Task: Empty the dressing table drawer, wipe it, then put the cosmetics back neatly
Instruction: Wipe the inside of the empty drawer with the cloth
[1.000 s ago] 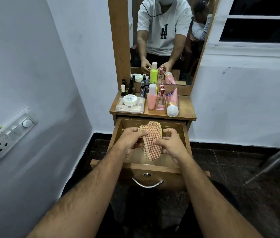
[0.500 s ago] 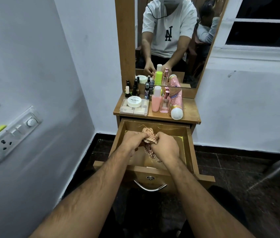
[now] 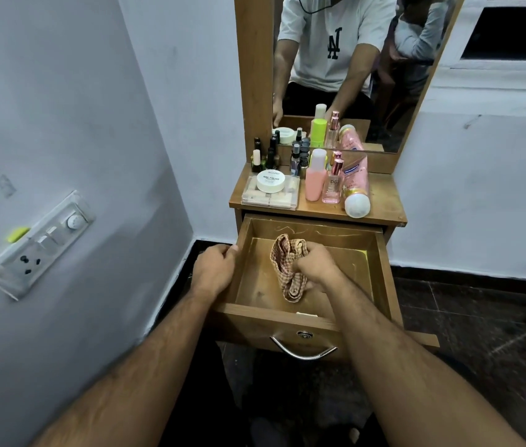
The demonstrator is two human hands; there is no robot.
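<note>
One dressing table (image 3: 384, 201) stands in the corner; its one drawer (image 3: 381, 272) is pulled out, with only a cloth inside. Two hands are in view. The left hand (image 3: 214, 269) is closed over the drawer's left wall. The right hand (image 3: 316, 264) is clamped on one checked cloth (image 3: 289, 272), bunched against the drawer floor. The tabletop holds one clear case (image 3: 269, 196) with one white jar (image 3: 270, 181) on top, one pink bottle (image 3: 315, 180), one perfume bottle (image 3: 332, 185) and one lying pink tube (image 3: 356, 188).
</note>
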